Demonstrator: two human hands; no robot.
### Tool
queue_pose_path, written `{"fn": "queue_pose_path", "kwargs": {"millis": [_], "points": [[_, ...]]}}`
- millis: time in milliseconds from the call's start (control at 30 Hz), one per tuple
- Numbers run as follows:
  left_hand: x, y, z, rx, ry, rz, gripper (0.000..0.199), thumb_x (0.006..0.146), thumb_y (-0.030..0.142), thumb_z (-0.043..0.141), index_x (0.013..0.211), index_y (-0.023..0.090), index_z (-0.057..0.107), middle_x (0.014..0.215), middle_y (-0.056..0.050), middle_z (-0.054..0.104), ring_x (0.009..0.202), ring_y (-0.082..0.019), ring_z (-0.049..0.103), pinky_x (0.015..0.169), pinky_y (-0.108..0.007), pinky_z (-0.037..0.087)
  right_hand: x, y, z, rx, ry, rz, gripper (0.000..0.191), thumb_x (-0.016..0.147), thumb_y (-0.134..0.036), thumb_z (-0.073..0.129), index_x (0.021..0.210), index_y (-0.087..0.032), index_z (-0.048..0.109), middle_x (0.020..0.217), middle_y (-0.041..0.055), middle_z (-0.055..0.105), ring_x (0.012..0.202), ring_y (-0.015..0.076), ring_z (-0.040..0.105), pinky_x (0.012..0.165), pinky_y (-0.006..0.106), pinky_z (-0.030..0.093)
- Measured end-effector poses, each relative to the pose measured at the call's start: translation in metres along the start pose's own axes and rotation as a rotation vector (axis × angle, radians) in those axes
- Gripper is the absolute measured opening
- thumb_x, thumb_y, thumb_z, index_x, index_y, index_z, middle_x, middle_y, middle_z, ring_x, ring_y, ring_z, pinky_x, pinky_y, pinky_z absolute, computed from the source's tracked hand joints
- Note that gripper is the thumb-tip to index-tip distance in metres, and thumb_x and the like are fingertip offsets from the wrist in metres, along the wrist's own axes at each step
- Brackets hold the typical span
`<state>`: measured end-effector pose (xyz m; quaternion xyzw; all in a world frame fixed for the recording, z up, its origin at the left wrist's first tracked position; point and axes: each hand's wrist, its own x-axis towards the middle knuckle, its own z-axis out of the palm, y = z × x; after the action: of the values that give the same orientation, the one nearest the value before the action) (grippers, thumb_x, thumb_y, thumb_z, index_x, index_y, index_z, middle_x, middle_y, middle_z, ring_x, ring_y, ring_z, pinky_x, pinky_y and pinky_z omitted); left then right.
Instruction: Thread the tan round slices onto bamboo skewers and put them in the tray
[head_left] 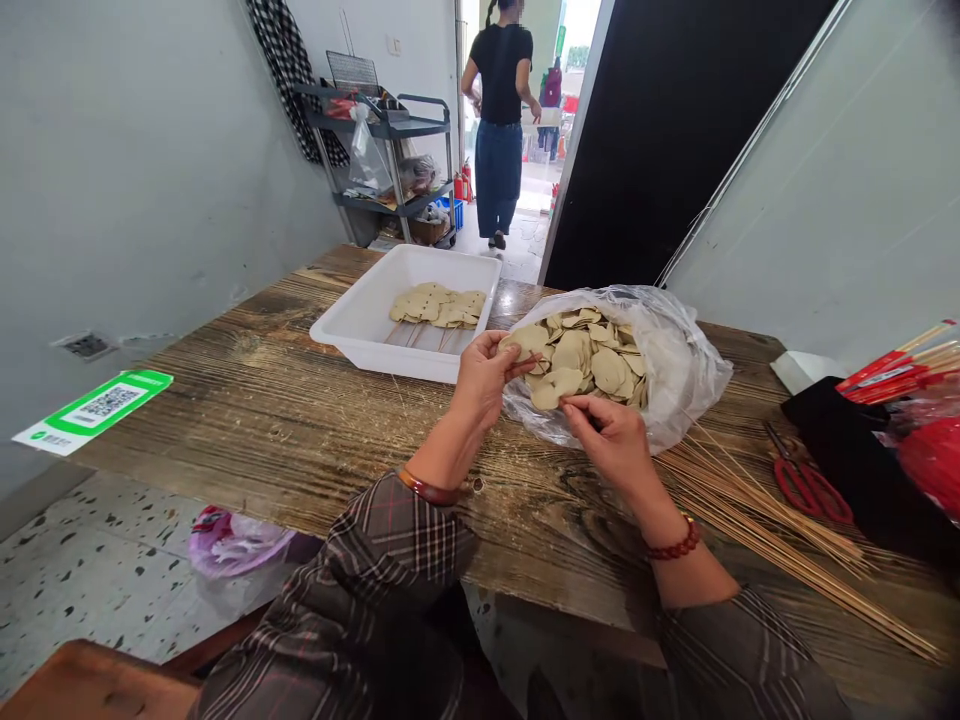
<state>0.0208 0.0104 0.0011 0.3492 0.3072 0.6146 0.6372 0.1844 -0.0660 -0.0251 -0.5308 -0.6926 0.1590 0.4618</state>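
My left hand (482,378) is closed on a thin, round beige slice (529,342), held over the near left side of an open plastic bag (679,375). My right hand (613,437) pinches the lower edge of another beige slice (556,390) between thumb and fingertips. Many loose slices of the same kind (611,368) fill the bag just behind both hands. Left of the bag stands a white plastic tray (341,322), where similar slices (431,302) lie threaded on thin sticks.
Long bamboo skewers (795,540) lie at the right, beside red-handled scissors (810,487) and a black container (870,470). A green-and-white QR card (94,410) is at the table's left edge. Behind are a shelf cart (390,125) and a person (501,120) at the doorway.
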Motion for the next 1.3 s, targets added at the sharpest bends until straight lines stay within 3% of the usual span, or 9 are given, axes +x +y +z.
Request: {"fn": "queue_pose_path", "kwargs": {"millis": [300,667,967,1300], "points": [[0.003,0.002,-0.003,-0.046,-0.002,-0.023,0.028,0.069,0.024,0.076,0.083,0.015,0.055,0.08,0.0,0.066,0.067,-0.014,0.069,0.071,-0.031,0.058,0.0,0.0,-0.001,0.011,0.023,-0.051,0.021,0.088,-0.03,0.057,0.087,-0.02,0.076,0.086,0.0063,0.077,0.076,0.0212,0.071,0.071,0.033,0.056],[0.0,-0.001,0.001,-0.025,-0.001,-0.039,0.028,0.066,0.022,0.077,0.081,0.015,0.055,0.068,0.002,0.064,0.059,-0.011,0.065,0.071,-0.032,0.058,0.0,0.004,-0.001,-0.004,0.035,-0.104,0.02,0.088,-0.029,0.058,0.089,-0.02,0.076,0.088,0.0071,0.077,0.078,0.0211,0.072,0.074,0.034,0.056],[-0.001,-0.002,0.0,0.103,-0.02,0.065,0.025,0.065,0.024,0.076,0.08,0.016,0.057,0.069,0.002,0.066,0.061,-0.012,0.064,0.069,-0.029,0.056,0.0,0.008,0.0,0.041,0.003,0.028,0.024,0.088,-0.033,0.058,0.091,-0.018,0.076,0.079,0.0059,0.076,0.071,0.0196,0.069,0.063,0.03,0.053],[0.009,-0.009,-0.008,0.306,-0.044,0.203,0.017,0.068,0.023,0.069,0.079,0.016,0.058,0.064,0.004,0.064,0.056,-0.009,0.059,0.062,-0.022,0.046,0.001,0.008,0.0,0.065,0.012,0.017,0.024,0.087,-0.033,0.059,0.089,-0.018,0.077,0.085,0.0071,0.077,0.073,0.0203,0.07,0.067,0.03,0.054]]}}
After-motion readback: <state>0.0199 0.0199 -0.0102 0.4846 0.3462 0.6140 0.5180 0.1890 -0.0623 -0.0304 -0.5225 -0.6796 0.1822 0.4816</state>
